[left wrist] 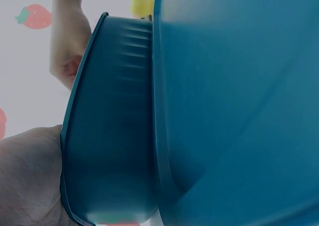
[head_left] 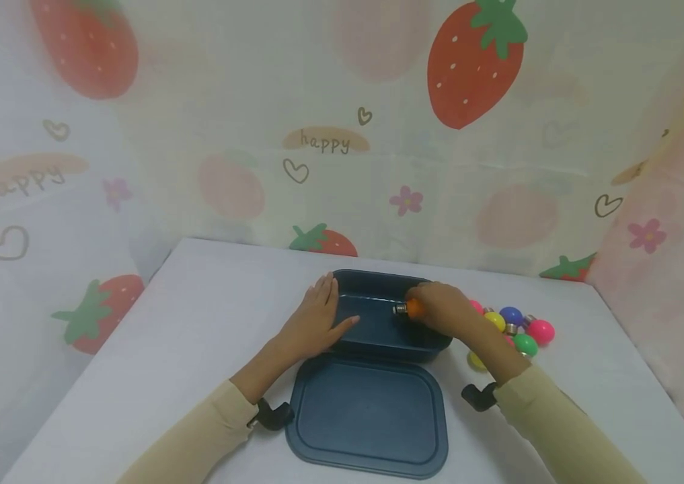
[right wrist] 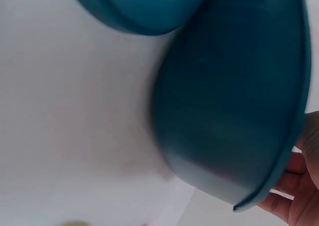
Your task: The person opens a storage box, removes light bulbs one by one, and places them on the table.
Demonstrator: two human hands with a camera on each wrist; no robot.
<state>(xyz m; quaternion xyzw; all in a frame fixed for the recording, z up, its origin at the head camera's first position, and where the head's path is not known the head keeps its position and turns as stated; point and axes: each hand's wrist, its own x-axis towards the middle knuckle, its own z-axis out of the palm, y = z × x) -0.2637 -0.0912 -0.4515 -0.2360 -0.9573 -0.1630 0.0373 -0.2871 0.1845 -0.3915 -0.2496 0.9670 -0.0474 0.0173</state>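
A dark blue rectangular box [head_left: 372,312] stands on the white table. My left hand [head_left: 311,316] lies along its left rim with fingers straight, and in the left wrist view the palm [left wrist: 30,176] is against the box's edge. My right hand [head_left: 441,306] reaches over the right end and holds a small orange light bulb [head_left: 415,309] inside the box, its metal screw base pointing left. The right wrist view has the right hand [right wrist: 304,178] beyond the rim, with the bulb hidden there.
A matching blue lid [head_left: 368,413] lies flat in front of the box. To the right, several coloured bulbs are clustered, among them a blue bulb [head_left: 511,316], a pink bulb [head_left: 541,331] and a green bulb [head_left: 526,345]. A strawberry-print curtain [head_left: 329,188] hangs behind the table.
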